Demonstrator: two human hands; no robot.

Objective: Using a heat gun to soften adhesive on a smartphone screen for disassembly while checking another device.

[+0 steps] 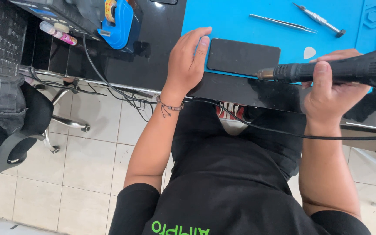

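A black phone (pixel 243 56) lies flat on the blue work mat (pixel 257 35), near the mat's front edge. My left hand (pixel 189 61) rests beside the phone's left end, thumb touching its edge, fingers loosely apart and holding nothing. My right hand (pixel 332 89) grips the black handle of a hot-air tool (pixel 340 69). The tool's metal nozzle points left at the phone's right end, just short of it. The tool's black cable (pixel 257 124) runs across my lap.
Metal tweezers (pixel 283 23), a small screwdriver (pixel 319 19) and a white pick (pixel 309 52) lie on the mat. A blue tape dispenser (pixel 119 21) and a small bottle (pixel 57 33) sit on the black desk at left. A chair (pixel 14 126) stands on the tiled floor at left.
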